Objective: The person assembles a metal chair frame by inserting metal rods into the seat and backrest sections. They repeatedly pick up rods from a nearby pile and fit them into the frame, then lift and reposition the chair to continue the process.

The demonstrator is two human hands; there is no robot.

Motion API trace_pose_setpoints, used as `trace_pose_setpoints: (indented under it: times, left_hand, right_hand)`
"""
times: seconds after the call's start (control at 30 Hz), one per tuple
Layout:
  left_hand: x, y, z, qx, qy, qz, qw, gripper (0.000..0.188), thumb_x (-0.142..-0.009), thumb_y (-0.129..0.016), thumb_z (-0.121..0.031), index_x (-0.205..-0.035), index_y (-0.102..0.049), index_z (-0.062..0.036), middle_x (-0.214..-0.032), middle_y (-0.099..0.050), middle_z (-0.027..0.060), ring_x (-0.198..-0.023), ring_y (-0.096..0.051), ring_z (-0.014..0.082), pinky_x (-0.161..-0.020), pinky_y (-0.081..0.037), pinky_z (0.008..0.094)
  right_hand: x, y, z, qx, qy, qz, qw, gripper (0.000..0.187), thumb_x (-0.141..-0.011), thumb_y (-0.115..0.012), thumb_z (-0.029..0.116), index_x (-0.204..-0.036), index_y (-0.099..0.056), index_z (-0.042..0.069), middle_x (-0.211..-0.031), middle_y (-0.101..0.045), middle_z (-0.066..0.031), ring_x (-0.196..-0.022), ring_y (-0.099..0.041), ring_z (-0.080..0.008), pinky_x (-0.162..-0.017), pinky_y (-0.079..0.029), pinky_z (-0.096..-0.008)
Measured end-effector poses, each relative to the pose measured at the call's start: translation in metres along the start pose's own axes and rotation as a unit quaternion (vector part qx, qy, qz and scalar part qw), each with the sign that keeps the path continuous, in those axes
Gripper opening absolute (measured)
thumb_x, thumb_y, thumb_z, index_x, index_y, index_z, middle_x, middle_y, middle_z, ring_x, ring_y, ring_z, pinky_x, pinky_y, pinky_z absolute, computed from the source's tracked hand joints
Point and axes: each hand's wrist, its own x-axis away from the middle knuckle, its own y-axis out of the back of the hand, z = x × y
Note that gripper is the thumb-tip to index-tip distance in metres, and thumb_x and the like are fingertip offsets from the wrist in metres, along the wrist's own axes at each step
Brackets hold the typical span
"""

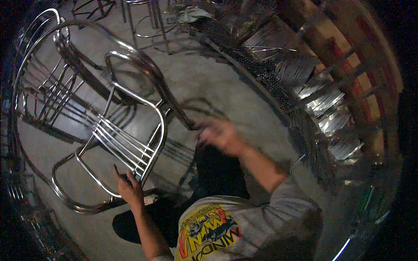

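A shiny tubular metal chair frame (pixel 124 145), with bent rods for seat and back, stands tilted on the floor at the left. My left hand (pixel 129 188) is at the front corner of its seat, one finger stretched out; I see nothing held in it. On the other side, my right hand (pixel 220 135) is smeared by motion beside the lower end of the thick curved tube (pixel 150 69). Whether it touches that tube, or has anything in its fingers, I cannot make out.
Bundles of metal rods and tubes (pixel 324 104) lie along the right side by a rack. More metal frames (pixel 150 21) stand at the back. A pale cloth (pixel 193 15) lies at the far end of the stacked tubes. Grey floor (pixel 222 82) runs between.
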Motion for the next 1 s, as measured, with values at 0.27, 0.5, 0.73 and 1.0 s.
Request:
trace_pose_setpoints:
  times: [0.27,0.5,0.73,1.0]
  left_hand:
    - [-0.002,-0.002,-0.008,0.022,-0.036,0.011,0.999,0.044,-0.094,-0.056,-0.019,-0.134,-0.047,-0.0018,-0.07,-0.063,0.0101,-0.06,-0.061,0.0226,-0.059,-0.047,0.0336]
    - [-0.002,-0.007,-0.009,-0.008,-0.012,0.017,1.0,0.036,-0.094,-0.057,-0.02,-0.126,-0.054,-0.0034,-0.064,-0.062,0.0095,-0.053,-0.058,0.0211,-0.053,-0.044,0.0365]
    - [-0.001,-0.009,0.001,0.002,-0.039,0.019,0.999,0.035,-0.095,-0.056,-0.025,-0.124,-0.057,-0.0043,-0.061,-0.061,0.009,-0.051,-0.058,0.0209,-0.053,-0.044,0.036]
    - [-0.007,-0.009,0.012,0.072,-0.002,0.041,0.997,0.043,-0.093,-0.06,-0.026,-0.127,-0.055,0.0008,-0.107,-0.067,0.021,-0.097,-0.066,0.0342,-0.087,-0.05,0.0404]
  right_hand:
    - [-0.008,0.35,-0.027,0.458,-0.262,-0.292,0.798,0.098,-0.069,-0.082,0.049,-0.141,-0.039,-0.002,-0.133,-0.054,-0.0238,-0.123,-0.054,-0.0343,-0.104,-0.04,-0.0406]
    - [0.039,0.414,-0.094,0.541,-0.309,-0.228,0.748,0.065,-0.077,-0.076,0.044,-0.118,-0.058,-0.004,-0.114,-0.064,-0.0245,-0.108,-0.061,-0.0394,-0.091,-0.048,-0.0476]
    - [0.066,0.374,0.014,0.601,-0.019,-0.559,0.571,0.046,-0.094,-0.058,0.039,-0.118,-0.062,0.001,-0.101,-0.067,-0.0251,-0.098,-0.064,-0.0421,-0.085,-0.049,-0.0443]
    - [0.105,0.33,0.228,0.524,0.257,-0.618,0.527,0.046,-0.095,-0.057,0.037,-0.121,-0.061,-0.001,-0.11,-0.067,-0.0201,-0.096,-0.065,-0.0308,-0.08,-0.05,-0.0413]
